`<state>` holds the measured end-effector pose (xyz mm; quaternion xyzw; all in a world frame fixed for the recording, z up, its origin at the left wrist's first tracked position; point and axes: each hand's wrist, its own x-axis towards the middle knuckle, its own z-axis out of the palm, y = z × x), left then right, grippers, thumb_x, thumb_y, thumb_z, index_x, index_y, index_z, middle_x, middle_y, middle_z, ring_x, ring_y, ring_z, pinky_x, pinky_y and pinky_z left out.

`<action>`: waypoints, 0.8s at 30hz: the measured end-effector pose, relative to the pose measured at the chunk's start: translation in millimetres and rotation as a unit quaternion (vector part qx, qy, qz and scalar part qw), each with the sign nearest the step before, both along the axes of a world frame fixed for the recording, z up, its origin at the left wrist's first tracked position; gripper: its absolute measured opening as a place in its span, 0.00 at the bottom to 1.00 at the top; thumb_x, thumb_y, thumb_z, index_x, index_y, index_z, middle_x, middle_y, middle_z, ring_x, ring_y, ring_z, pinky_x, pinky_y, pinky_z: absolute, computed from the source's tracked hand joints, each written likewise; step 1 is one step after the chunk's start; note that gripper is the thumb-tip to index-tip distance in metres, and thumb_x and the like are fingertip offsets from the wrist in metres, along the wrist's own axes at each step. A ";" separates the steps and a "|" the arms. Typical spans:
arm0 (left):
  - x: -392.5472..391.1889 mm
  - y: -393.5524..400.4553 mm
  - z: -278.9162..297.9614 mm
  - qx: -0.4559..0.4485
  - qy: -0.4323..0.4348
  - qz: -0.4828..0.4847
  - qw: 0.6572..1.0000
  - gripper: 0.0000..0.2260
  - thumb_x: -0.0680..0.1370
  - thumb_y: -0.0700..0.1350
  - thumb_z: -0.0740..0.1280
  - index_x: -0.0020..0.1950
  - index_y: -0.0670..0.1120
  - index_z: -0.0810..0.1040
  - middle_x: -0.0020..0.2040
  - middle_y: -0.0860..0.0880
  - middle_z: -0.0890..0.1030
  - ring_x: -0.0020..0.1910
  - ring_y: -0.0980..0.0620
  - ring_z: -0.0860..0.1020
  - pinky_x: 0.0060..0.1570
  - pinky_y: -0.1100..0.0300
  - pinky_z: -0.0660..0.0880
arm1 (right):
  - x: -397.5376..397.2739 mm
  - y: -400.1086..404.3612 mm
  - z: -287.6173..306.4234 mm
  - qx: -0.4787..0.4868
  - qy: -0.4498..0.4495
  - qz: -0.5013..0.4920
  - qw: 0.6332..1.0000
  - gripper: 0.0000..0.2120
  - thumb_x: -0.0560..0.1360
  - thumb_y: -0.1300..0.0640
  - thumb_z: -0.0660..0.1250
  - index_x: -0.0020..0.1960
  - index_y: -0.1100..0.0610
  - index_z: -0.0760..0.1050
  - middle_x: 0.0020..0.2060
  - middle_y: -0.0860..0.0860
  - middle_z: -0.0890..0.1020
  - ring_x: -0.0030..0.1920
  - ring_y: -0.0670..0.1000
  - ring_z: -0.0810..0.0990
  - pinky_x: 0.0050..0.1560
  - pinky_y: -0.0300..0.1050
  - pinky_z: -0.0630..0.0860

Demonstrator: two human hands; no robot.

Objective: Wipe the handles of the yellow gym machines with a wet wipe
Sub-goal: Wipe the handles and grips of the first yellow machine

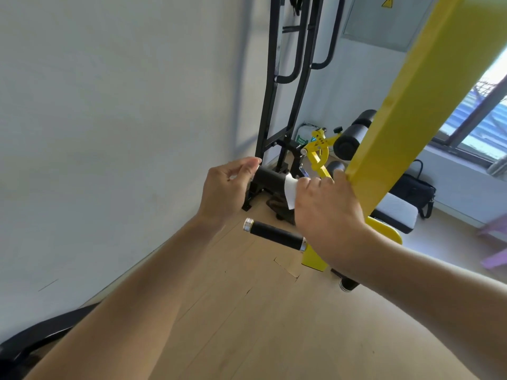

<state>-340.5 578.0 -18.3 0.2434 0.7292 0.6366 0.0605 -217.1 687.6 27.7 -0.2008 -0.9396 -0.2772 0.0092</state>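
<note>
A thick black handle [270, 179] sticks out leftward from the yellow machine arm [411, 105]. My left hand [226, 187] holds the handle's free end with its fingertips. My right hand [326, 207] presses a white wet wipe [290, 192] around the handle's inner end, close to the yellow arm. Below them a thinner black handle [274, 233] with silver end caps juts out from the yellow frame [314, 259], untouched.
A white wall runs along the left. A black steel frame [277, 91] stands behind the handles. Black foam rollers [352, 138], a grey padded bench [395, 213] and a black bag [417, 189] lie to the right, under a window. The floor is light wood.
</note>
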 end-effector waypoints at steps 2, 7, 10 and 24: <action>1.2 1.3 -0.1 -0.001 -0.002 -0.003 1.000 0.14 0.81 0.53 0.66 0.61 0.49 0.85 0.50 0.57 0.86 0.44 0.77 0.77 0.44 0.84 0.68 | -5.4 -1.7 0.4 -0.022 0.015 0.008 1.000 0.13 0.82 0.52 0.56 0.61 0.59 0.69 0.51 0.56 0.80 0.51 0.56 0.80 0.59 0.54 0.68; 4.5 1.8 0.7 0.008 0.005 -0.013 1.000 0.13 0.82 0.50 0.65 0.60 0.46 0.85 0.45 0.56 0.85 0.39 0.73 0.80 0.36 0.78 0.72 | -43.5 -4.1 -14.1 -0.212 0.104 0.082 0.968 0.19 0.81 0.46 0.62 0.64 0.58 0.67 0.54 0.53 0.78 0.55 0.54 0.79 0.58 0.50 0.70; 2.8 2.6 2.6 0.009 -0.002 -0.008 1.000 0.12 0.82 0.49 0.65 0.60 0.46 0.85 0.44 0.54 0.84 0.38 0.72 0.80 0.34 0.77 0.71 | -35.5 0.8 8.6 -0.298 0.026 0.069 0.952 0.27 0.80 0.39 0.59 0.71 0.56 0.64 0.59 0.52 0.75 0.60 0.54 0.75 0.62 0.52 0.68; -1.2 2.0 9.2 -0.025 -0.027 -0.033 0.999 0.15 0.81 0.55 0.66 0.63 0.49 0.84 0.57 0.52 0.86 0.60 0.55 0.79 0.62 0.68 0.71 | -5.9 -3.1 12.6 -0.023 -0.044 -0.052 0.997 0.14 0.82 0.52 0.55 0.61 0.60 0.68 0.48 0.55 0.81 0.47 0.55 0.80 0.62 0.54 0.66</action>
